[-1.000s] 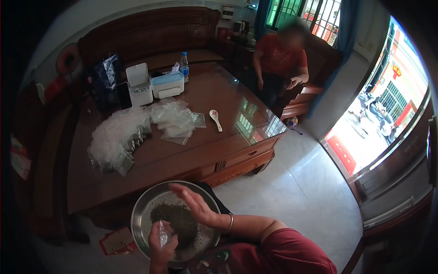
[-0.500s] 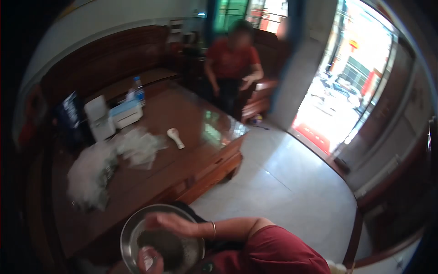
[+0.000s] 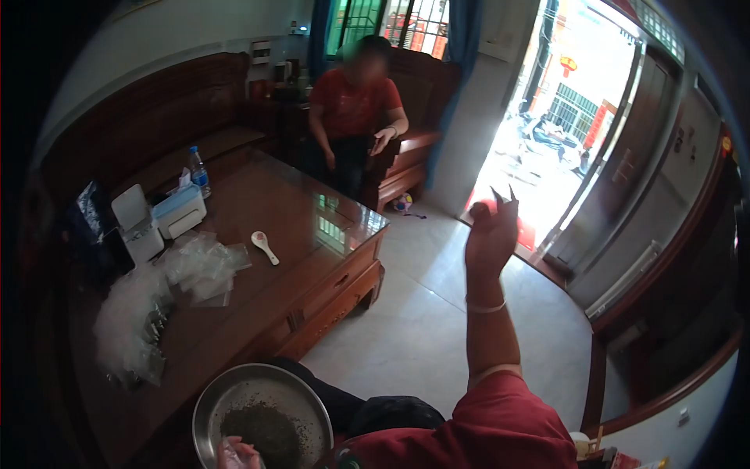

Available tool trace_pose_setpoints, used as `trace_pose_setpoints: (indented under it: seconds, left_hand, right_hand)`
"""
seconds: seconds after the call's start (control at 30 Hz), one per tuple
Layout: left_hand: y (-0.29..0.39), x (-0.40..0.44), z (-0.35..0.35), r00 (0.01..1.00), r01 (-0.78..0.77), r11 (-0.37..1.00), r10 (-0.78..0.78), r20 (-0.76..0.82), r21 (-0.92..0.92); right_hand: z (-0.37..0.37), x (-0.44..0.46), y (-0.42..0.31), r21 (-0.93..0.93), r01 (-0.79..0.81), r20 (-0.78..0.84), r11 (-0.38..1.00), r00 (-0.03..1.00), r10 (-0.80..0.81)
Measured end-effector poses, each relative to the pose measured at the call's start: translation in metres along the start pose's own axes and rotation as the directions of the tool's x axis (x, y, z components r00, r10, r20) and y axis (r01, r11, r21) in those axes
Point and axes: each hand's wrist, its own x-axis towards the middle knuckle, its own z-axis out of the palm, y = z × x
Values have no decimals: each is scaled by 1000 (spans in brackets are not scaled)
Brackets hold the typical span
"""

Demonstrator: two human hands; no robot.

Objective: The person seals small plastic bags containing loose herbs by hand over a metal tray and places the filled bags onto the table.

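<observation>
While the left fingers (image 3: 249, 452) pinch a plastic bag (image 3: 227, 454), its long axis unclear, the right fingers (image 3: 502, 217) curl, contents indiscernible.

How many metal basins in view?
1: the metal basin at the bottom of the picture, by the table, with the left hand covering part of it. No others show, though one could be hidden under the table.

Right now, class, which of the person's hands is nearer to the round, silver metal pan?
Left. The left hand is over the near side of the pan; the right hand is raised well off to its right.
</observation>
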Motion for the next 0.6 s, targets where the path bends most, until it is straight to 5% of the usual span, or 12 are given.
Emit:
trace_pose_setpoints:
  seconds: [0.03,0.07,0.1,0.13,0.2,0.23,0.3,0.4,0.43,0.5,0.6]
  left_hand:
    - [14,-2,9,1000,-3,1000,4,-22,5]
    - [28,-3,17,1000,24,999,-23,20,-27]
    - [40,-4,23,996,55,997,-51,68,-54]
    - [49,-5,27,990,87,993,-78,119,-79]
    - [55,-5,24,981,122,988,-106,160,-93]
    - [56,-4,22,977,147,974,-115,181,-175]
    - [54,-2,19,966,197,920,-123,226,-338]
    - [54,0,21,983,136,872,-61,172,-470]
    - [56,3,24,995,42,856,11,100,-516]
    - [56,5,26,987,-151,799,152,-48,-582]
    - [50,5,27,993,-120,793,92,-76,-598]
  right_hand:
    - [10,-24,11,8,-114,114,993,987,112]
    - [13,-48,27,-196,-193,275,962,930,243]
    - [24,-74,39,-458,-204,388,865,830,401]
    - [26,-102,59,-476,-406,466,781,636,615]
    - [51,-159,80,-528,-199,748,825,352,563]
    - [57,-185,90,-507,-263,837,821,79,542]
    - [77,-228,86,-531,-409,847,742,-259,463]
    - [92,-285,87,-311,-565,942,764,-292,168]
    - [97,-293,83,-313,-569,940,760,-298,165]
    - [104,-305,77,-484,-434,823,760,-522,226]
    - [101,-320,78,-494,-506,839,707,-492,234]
